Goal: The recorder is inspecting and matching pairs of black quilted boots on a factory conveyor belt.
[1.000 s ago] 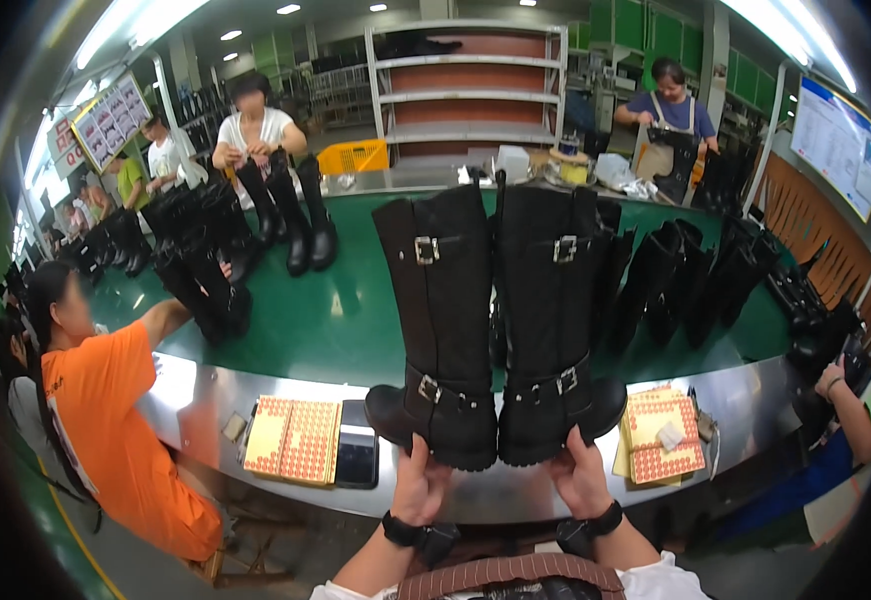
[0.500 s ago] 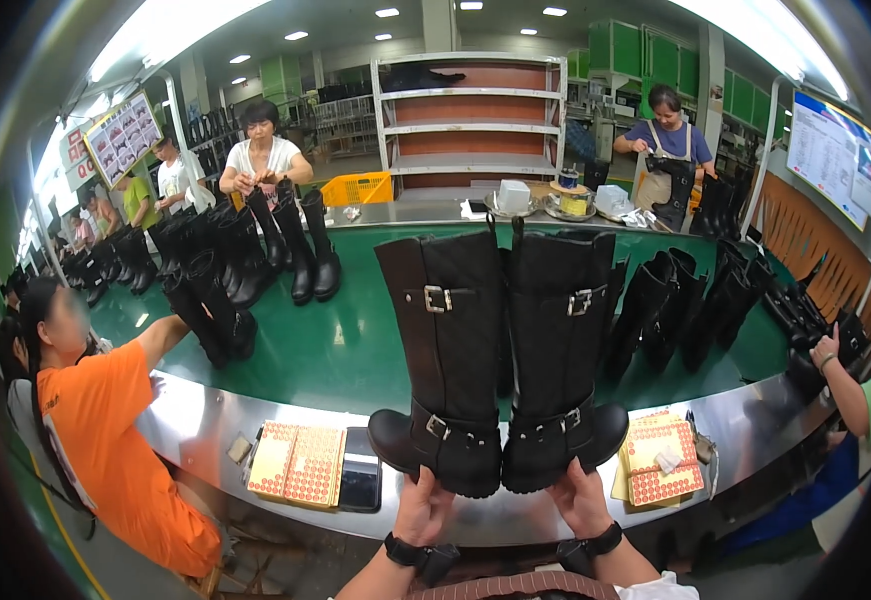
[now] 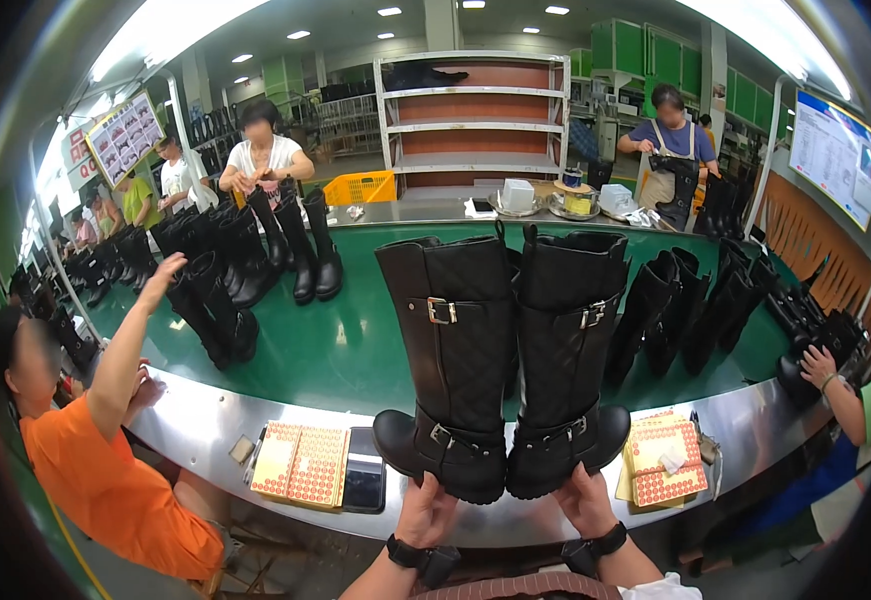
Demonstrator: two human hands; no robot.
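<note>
Two tall black boots stand side by side over the near edge of the bench, toes turned outward, each with buckled straps near the top and at the ankle. My left hand (image 3: 426, 512) grips the left boot (image 3: 456, 350) low at its foot, thumb against the side. The right boot (image 3: 564, 350) is held the same way by my right hand (image 3: 586, 505). Most of my fingers are hidden beneath the soles. Dark boot parts show just behind the pair, largely covered by it.
Sticker sheets (image 3: 301, 465) and a black phone-like slab (image 3: 364, 470) lie left of the boots; more sticker sheets (image 3: 664, 460) lie right. Black boots (image 3: 656, 310) stand on the green belt (image 3: 356, 375). A person in orange (image 3: 121, 490) sits at left; others work around the belt.
The boots in my hands have shifted very slightly right and down. The person in orange has let go of a boot and raised an arm. At right, another person's hand has moved lower.
</note>
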